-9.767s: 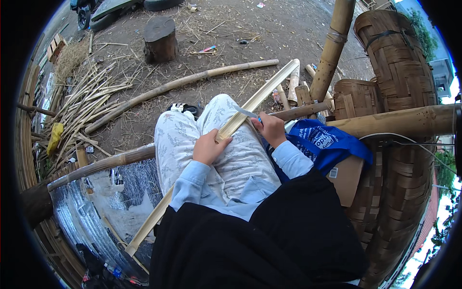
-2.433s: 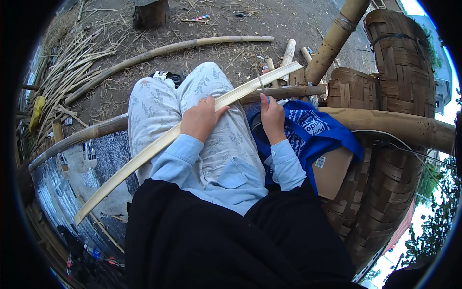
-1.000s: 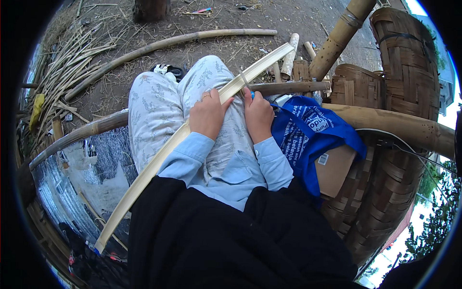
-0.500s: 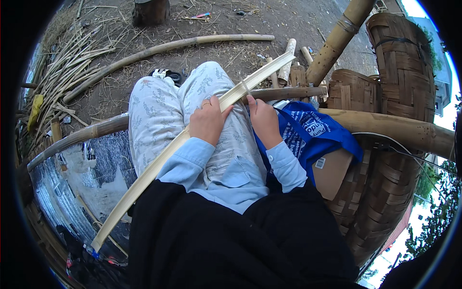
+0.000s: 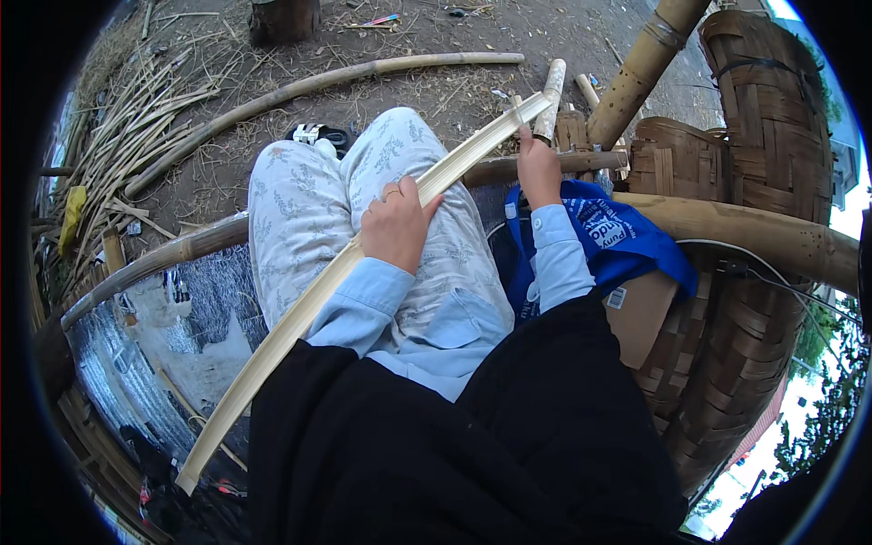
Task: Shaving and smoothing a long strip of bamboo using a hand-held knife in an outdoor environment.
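Observation:
A bundle of long, pale split-bamboo strips [image 5: 272,352] lies slantwise across my lap, from the lower left up to the far right. My left hand [image 5: 396,223] is closed round it near its middle, by my knee. Close to the far end, my right hand [image 5: 540,171] pinches a thin pale strip [image 5: 518,111] that crosses the bundle. Whether this strip is looped all the way round cannot be made out. Part of the bundle is hidden under my left fingers and behind my dark clothing.
At my right sit a blue printed bag [image 5: 599,227], a brown cardboard piece [image 5: 641,318] and tall woven baskets [image 5: 763,118]. Bamboo poles [image 5: 745,227] frame the seat. Beyond my knees, a curved bamboo pole [image 5: 318,91] and loose slivers [image 5: 163,100] lie on the dirt.
My right hand has moved away from me and to the right along the bundle, with the thin strip shifting toward the far end. My left hand keeps its hold near the middle.

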Tool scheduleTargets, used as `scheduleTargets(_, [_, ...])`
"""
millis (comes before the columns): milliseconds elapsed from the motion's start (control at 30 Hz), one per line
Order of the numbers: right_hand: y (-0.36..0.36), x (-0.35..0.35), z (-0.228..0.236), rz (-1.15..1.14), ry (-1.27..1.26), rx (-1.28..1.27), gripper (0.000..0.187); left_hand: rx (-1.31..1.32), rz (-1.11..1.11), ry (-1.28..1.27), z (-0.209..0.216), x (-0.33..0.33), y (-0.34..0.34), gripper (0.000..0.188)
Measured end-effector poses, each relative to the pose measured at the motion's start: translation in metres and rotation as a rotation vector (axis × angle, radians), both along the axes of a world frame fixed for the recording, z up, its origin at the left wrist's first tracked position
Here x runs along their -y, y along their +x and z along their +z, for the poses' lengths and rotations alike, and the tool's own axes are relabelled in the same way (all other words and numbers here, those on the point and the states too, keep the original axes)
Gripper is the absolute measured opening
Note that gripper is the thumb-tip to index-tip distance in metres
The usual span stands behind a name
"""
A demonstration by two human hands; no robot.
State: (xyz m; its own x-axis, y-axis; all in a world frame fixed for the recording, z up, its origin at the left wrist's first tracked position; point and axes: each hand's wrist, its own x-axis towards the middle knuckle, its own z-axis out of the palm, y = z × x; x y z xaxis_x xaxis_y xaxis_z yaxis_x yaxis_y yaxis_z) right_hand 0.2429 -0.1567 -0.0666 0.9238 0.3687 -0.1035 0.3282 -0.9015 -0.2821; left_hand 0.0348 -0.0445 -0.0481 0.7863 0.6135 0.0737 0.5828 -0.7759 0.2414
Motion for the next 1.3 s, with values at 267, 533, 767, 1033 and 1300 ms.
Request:
scheduleTargets(267, [-0.081, -0.011, 0.014, 0.307, 0.124, -0.083, 0.050, 0.035, 0.043, -0.078, -0.004, -0.004, -0.003, 0.045])
scheduleTargets(533, [-0.015, -0.005, -0.016, 0.177, -0.049, 0.149, 0.053, -0.029, 0.029, -0.001, 0.001, -0.004, 0.001, 0.045])
scheduleTargets(767, [0.012, -0.005, -0.034, 0.171, 0.006, 0.188, 0.053, -0.031, 0.049, -0.013, -0.001, -0.004, 0.002, 0.044])
scheduleTargets(1033, [0.026, -0.008, -0.050, 0.172, 0.046, 0.233, 0.052, -0.011, 0.079, -0.042, -0.002, -0.005, 0.002, 0.045])
scheduleTargets(1300, [0.043, -0.019, -0.054, 0.212, 0.090, 0.295, 0.048, 0.077, 0.149, -0.165, -0.006, -0.002, 0.009, 0.045])
